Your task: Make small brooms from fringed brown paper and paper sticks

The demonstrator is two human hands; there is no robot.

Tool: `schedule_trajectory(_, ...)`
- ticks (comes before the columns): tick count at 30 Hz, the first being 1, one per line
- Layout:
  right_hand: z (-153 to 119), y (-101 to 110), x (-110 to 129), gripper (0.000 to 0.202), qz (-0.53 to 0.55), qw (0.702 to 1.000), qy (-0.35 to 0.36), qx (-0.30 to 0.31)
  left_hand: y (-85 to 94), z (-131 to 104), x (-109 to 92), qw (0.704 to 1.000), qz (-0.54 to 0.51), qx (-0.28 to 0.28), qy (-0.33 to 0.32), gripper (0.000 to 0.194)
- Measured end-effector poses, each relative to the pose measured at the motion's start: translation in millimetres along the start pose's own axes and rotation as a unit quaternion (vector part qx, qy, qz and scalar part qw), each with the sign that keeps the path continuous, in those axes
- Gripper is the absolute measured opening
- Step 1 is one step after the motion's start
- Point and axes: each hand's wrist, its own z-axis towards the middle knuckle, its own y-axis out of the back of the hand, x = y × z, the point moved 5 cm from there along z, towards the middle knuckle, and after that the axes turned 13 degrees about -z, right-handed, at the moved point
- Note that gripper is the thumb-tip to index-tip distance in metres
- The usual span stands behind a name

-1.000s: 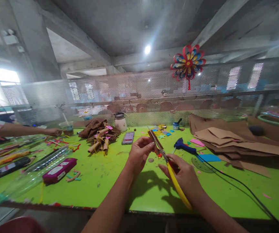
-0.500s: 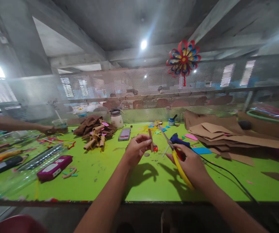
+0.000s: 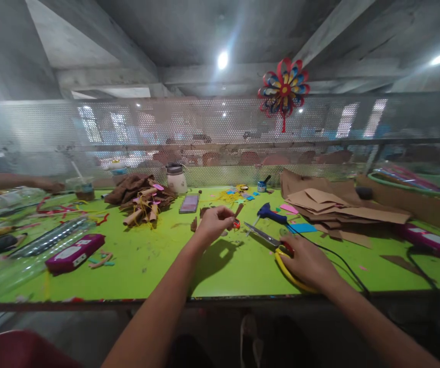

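My left hand (image 3: 216, 224) is closed, thumb and fingers pinching a narrow brown paper strip (image 3: 238, 210) that tilts up to the right. Small brown pieces (image 3: 194, 224) show just left of that hand; whether they lie on the table or are held, I cannot tell. My right hand (image 3: 308, 259) grips scissors (image 3: 262, 235) by their yellow and red handles. The blades point left toward the strip, apart from it. A blue glue gun (image 3: 271, 212) lies beyond the scissors, and a small red object (image 3: 236, 224) is by my left fingertips.
On the green table (image 3: 158, 266) are a pile of brown paper rolls (image 3: 143, 204), a phone (image 3: 189, 203), a jar (image 3: 176, 179), brown paper sheets (image 3: 330, 204) and purple boxes (image 3: 74, 253). A black cord (image 3: 338, 255) runs right. Another person's arm (image 3: 16, 182) reaches in at left.
My right hand has lowered the scissors, and their blades now point left instead of up. The strip in my left hand has tipped from upright to the right. The whole view has shifted.
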Motion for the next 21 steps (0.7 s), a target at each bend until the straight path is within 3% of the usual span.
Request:
schedule_trajectory(4, -4, 9, 4, 0.032, -0.071, 0.997, 0.01, -0.029, 0.2, 1, 4, 0.999, 0.03, 0.004, -0.019, 0.01)
schedule_trajectory(7, -6, 15, 8, 0.032, -0.055, 0.997, 0.05, -0.029, 1.8, 3, 7, 0.998, 0.036, 0.011, -0.048, 0.013)
schedule_trajectory(12, 11, 31, 16, 0.026, 0.176, 0.983, 0.046, 0.001, -0.3, 4, 3, 0.993, 0.064, 0.017, -0.1, 0.012)
schedule_trajectory(14, 27, 40, 23, 0.027, 0.296, 0.955, 0.021, -0.01, -4.1, 3, -1, 0.992, 0.042, 0.033, -0.114, 0.012)
schedule_trajectory(17, 52, 41, 37, 0.032, 0.483, 0.875, -0.03, 0.034, -8.1, 1, -4, 0.992, 0.005, 0.052, -0.115, 0.014)
schedule_trajectory(19, 64, 38, 46, 0.031, 0.555, 0.827, -0.049, 0.07, -8.2, 0, -4, 0.992, -0.003, 0.054, -0.115, 0.016)
schedule_trajectory(21, 72, 34, 53, 0.029, 0.588, 0.803, -0.048, 0.087, -7.0, 0, -4, 0.991, 0.001, 0.052, -0.121, 0.016)
